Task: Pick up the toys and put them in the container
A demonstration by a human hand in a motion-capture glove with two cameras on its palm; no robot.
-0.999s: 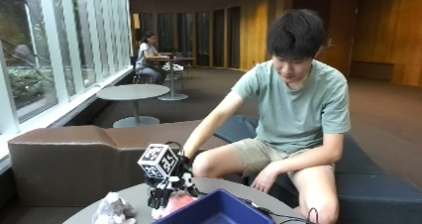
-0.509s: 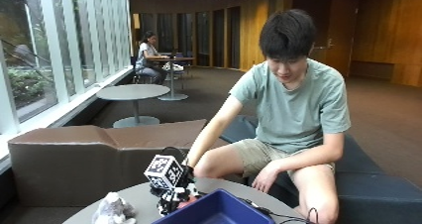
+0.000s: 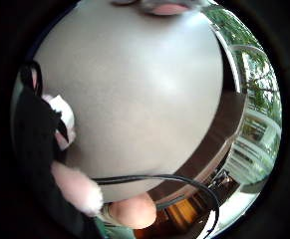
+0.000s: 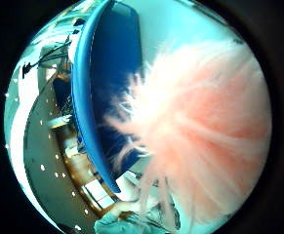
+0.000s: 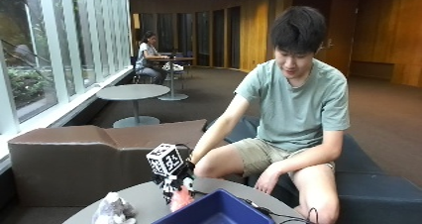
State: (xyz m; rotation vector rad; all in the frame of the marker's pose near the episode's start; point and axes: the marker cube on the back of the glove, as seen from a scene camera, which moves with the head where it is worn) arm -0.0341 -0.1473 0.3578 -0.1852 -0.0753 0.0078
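Since a second ago the right hand [image 5: 177, 184] has come lower and nearer to the blue container [image 5: 217, 211], and it carries the pink toy [image 5: 181, 198] with it. Now the hand hangs just beside the rim of the container, above the table [image 5: 141, 196].

From left to right in the outside view: a grey toy [image 5: 113, 209] lies on the table, apart from the hand. Then comes the hand, whose fingers are closed around the pink toy; its fur hangs under the glove. In the thumb side palm view the pink fur [image 4: 205, 131] is very close to the palm, and the blue rim [image 4: 80, 97] is just beside it. Then comes the container; its inside shows only partly, and no toy is visible there.

So the task looks to be at its beginning: one toy is picked up but not yet dropped in, and the grey toy is left on the table.

No brand, label or readable writing is visible on the toys or on the container.
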